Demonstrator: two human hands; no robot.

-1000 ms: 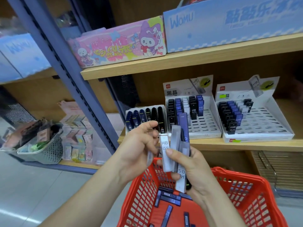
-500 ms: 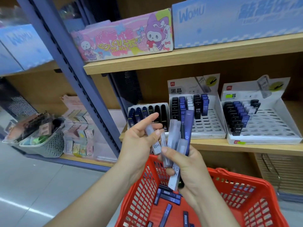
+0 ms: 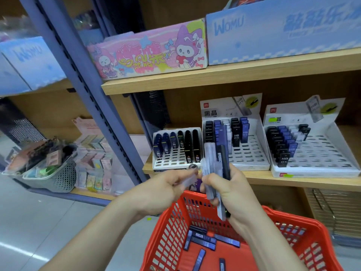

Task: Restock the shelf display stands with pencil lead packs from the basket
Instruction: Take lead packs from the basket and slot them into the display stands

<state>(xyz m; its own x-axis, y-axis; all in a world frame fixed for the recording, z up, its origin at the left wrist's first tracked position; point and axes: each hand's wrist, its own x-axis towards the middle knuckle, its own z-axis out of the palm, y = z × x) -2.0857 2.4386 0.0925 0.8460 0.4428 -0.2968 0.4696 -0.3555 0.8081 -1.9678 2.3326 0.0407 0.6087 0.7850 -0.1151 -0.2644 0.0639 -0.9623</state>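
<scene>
Head view, nearest first: the red basket (image 3: 170, 237) sits low in front of the person, with loose lead packs (image 3: 205, 240) lying flat on its floor and open room around them. Above its far rim, the right hand (image 3: 236, 194) has its fingers curled round an upright bundle of packs (image 3: 216, 159). Just beside it, the left hand (image 3: 164, 190) pinches a single pack (image 3: 188, 179) between thumb and fingers, though it is blurred. Beyond the hands runs the wooden shelf edge (image 3: 293, 181), carrying three stands side by side. The small stand (image 3: 175, 163) holds dark packs along its back. The middle stand (image 3: 248, 153) and the right stand (image 3: 320, 155) have packs only in their rear left rows, with open slots towards the front edges. A blue upright post (image 3: 88, 90) bounds the bay on the left. An upper shelf (image 3: 234, 73) with boxes overhangs the stands.
</scene>
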